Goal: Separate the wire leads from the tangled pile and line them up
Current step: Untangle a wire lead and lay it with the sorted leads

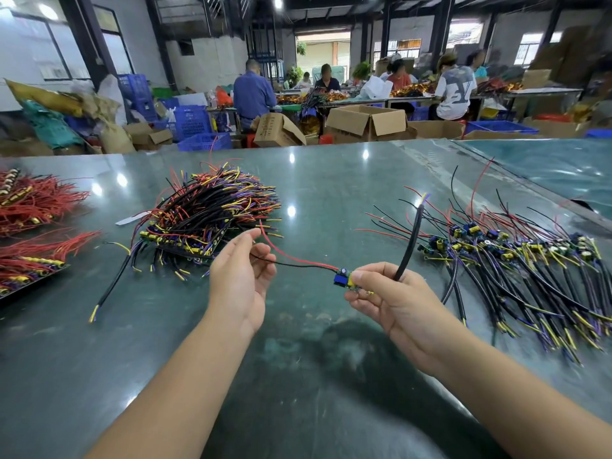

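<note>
Right hand [394, 303] around wire lead [344, 279]

Green table [331, 193] (red, black wire leads [298, 261])

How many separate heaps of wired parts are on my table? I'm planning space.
4: a tangled pile centre-left, a lined-up row on the right, and two red-wire bundles at the left edge, upper and lower. More may lie outside the view.

Dim workshop: green table [331, 180], cardboard boxes [366, 122], blue crates [193, 122].
</note>
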Tool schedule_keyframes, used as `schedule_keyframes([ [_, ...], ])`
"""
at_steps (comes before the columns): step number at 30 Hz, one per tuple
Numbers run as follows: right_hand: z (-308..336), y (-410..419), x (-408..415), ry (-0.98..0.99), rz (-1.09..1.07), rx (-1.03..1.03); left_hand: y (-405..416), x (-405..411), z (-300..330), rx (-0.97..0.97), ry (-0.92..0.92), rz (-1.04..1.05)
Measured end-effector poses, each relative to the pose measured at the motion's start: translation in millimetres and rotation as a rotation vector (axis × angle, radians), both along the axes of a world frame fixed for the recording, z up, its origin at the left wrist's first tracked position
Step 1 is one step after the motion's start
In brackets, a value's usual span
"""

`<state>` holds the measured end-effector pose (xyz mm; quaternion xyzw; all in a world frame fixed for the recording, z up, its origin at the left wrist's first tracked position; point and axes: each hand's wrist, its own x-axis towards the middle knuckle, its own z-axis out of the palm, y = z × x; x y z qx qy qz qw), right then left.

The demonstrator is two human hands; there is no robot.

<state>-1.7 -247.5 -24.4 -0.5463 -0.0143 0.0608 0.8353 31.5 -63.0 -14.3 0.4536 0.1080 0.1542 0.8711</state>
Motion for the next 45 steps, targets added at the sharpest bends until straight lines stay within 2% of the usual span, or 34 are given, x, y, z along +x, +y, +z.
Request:
schedule_keyframes([
  [3, 2.5, -1.6, 3.1, 0.033, -0.048, 0.087, -0.7, -4.5, 3.7, -0.199, 0.022, -0.223],
  [5, 3.5, -3.1, 4.1, 0.042, -0.061, 0.115, -5.7, -8.2, 4.6, -0.220, -0.011, -0.399],
  [9, 2.4, -3.7, 4.1, 0.040, -0.058, 0.118, -25.3, -14.6, -2.3, 0.111, -0.090, -0.498],
  [12, -0.9, -1.6, 2.5, 0.013, -0.037, 0.074, -33.6, -16.9, -12.6, 0.234, -0.104, -0.523],
  [15, -3.5, -0.8, 0.2, -0.042, 0.013, 0.000, -35.0, -17.7, -16.9, 0.377, -0.120, -0.507],
  [18, -2.4, -1.8, -1.1, -0.062, 0.010, -0.075, -34.8, -17.3, -17.1, 0.431, -0.135, -0.462],
  [28, -0.2, -1.2, -0.1, -0.167, 0.016, -0.096, -32.3, -17.2, -10.3, 0.303, -0.150, -0.479],
  [31, 1.1, -1.3, 0.1, -0.183, 0.002, -0.123, -28.9, -16.5, -7.5, 0.337, -0.106, -0.487],
  [36, 4.0, -5.7, -0.8, -0.210, -0.010, -0.122, -12.0, -8.6, -2.4, 0.372, 0.071, -0.247],
  [45, 1.4, -1.9, -3.7, -0.204, 0.051, -0.190, -7.8, -0.2, -5.8, 0.360, 0.021, -0.057],
])
